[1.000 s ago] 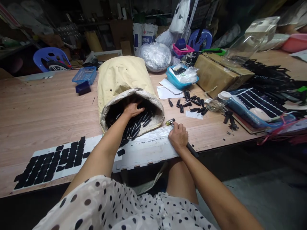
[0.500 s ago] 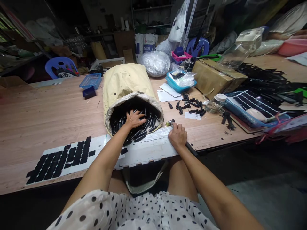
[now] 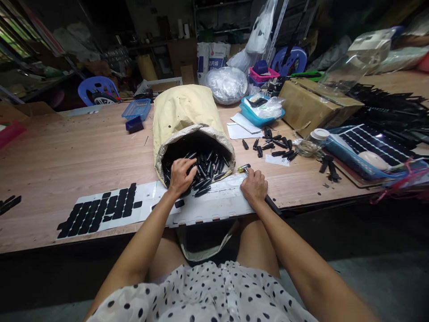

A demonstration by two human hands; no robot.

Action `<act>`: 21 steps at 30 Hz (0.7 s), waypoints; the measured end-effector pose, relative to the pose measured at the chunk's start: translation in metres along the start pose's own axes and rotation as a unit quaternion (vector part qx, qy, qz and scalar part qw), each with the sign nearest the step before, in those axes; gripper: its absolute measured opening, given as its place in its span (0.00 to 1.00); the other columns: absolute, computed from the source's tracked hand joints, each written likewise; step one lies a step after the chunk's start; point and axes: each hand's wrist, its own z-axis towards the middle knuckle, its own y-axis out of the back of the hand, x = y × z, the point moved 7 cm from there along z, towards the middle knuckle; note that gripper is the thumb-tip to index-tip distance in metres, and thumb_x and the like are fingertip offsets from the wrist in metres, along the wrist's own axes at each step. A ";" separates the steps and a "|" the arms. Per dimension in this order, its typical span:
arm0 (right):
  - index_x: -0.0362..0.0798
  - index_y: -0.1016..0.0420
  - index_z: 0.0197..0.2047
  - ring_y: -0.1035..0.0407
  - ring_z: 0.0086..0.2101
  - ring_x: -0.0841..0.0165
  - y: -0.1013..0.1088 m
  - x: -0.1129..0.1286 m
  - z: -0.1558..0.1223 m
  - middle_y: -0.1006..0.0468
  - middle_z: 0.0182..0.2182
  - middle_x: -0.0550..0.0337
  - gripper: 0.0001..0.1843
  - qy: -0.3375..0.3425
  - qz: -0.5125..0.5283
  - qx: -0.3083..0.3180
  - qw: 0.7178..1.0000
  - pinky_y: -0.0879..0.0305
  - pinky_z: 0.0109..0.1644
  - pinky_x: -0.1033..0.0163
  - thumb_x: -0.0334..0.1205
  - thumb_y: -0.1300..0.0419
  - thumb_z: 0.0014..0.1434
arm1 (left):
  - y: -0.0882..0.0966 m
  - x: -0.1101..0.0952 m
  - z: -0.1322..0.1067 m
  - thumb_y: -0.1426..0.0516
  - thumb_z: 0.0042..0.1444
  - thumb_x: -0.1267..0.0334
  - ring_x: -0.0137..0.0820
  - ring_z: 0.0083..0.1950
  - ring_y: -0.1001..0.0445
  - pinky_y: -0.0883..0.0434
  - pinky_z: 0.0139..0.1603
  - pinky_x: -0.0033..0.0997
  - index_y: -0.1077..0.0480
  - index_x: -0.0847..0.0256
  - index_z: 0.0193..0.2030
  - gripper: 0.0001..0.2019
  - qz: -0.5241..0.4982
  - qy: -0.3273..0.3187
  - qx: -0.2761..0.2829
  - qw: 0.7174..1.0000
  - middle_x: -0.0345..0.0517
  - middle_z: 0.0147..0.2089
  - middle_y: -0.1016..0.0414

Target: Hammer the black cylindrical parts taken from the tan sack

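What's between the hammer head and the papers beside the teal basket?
In the head view, one loose black part lies near the papers; the rest is bare table.

Matt creased sack (image 3: 186, 105), glossy plastic-looking parts (image 3: 210, 169), wood-grain table (image 3: 110, 156)

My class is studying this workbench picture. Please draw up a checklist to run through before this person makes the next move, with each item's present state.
1. Right hand has a grip on the hammer: ok, it is closed around it.
2. Sack lies with its mouth facing the person: ok.
3. Black parts are within the left hand's reach: ok, it is at the sack's mouth among them.
4. Left hand has a part gripped: cannot tell, the view does not settle it.
5. Tabletop right of the sack is free of loose black pieces: not ok, several lie there.
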 end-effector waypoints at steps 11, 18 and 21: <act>0.44 0.28 0.56 0.35 0.43 0.56 0.001 -0.002 0.001 0.29 0.43 0.44 0.20 0.000 0.012 0.001 1.000 0.43 0.41 0.57 0.34 0.51 0.63 | -0.052 -0.019 -0.082 0.43 0.61 0.58 0.45 0.47 0.30 0.31 0.46 0.46 0.23 0.53 0.46 0.10 0.029 0.094 -0.006 0.995 0.50 0.43 0.26; 0.45 0.27 0.57 0.35 0.43 0.56 0.004 -0.007 0.006 0.29 0.43 0.44 0.22 -0.009 0.048 0.021 0.999 0.42 0.43 0.56 0.35 0.50 0.63 | -0.059 -0.038 -0.087 0.44 0.64 0.57 0.40 0.47 0.29 0.31 0.50 0.43 0.23 0.53 0.47 0.10 -0.022 -0.034 0.095 0.995 0.48 0.44 0.25; 0.47 0.27 0.59 0.34 0.43 0.57 0.006 -0.020 0.007 0.28 0.43 0.46 0.23 -0.017 0.058 0.075 0.995 0.41 0.45 0.57 0.35 0.47 0.61 | -0.062 -0.048 -0.087 0.43 0.64 0.57 0.39 0.47 0.28 0.31 0.51 0.40 0.23 0.54 0.48 0.11 -0.055 -0.078 0.139 0.986 0.48 0.44 0.24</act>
